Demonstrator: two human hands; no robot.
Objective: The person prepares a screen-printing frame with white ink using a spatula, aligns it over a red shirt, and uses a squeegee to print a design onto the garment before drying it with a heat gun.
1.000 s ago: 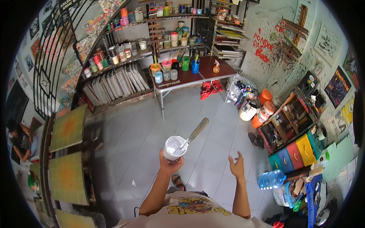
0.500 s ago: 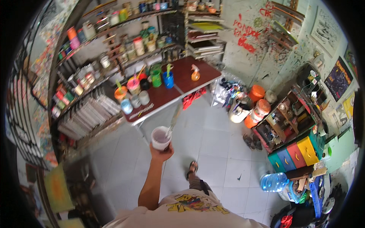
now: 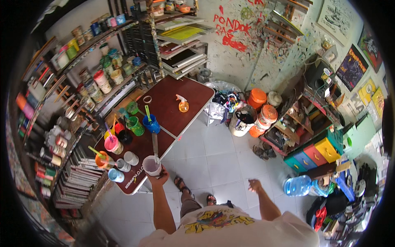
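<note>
My left hand [image 3: 160,178] grips a white cup [image 3: 152,168] of pale paint with a long spatula [image 3: 155,144] standing in it, at the near edge of the dark red table [image 3: 185,88]. Beside it on the table stand paint containers: light blue [image 3: 116,175], grey [image 3: 131,159], orange [image 3: 101,159], pink [image 3: 112,145], green [image 3: 135,126] and blue [image 3: 151,124], several with sticks. An orange spray bottle [image 3: 183,105] sits farther back. My right hand [image 3: 254,185] hangs empty over the tiled floor, fingers loosely bent and apart.
Shelves of jars [image 3: 101,82] and stacked screens [image 3: 72,187] line the left; framed screens [image 3: 181,31] rest on a rack behind. Orange buckets [image 3: 266,115], sandals [image 3: 264,151], a coloured drawer unit [image 3: 317,153] and a blue water jug [image 3: 297,186] stand at the right.
I have stepped forward and turned left toward the table; the cup in my left hand now reaches its near edge. My right hand, out of sight half a second ago, shows again.
</note>
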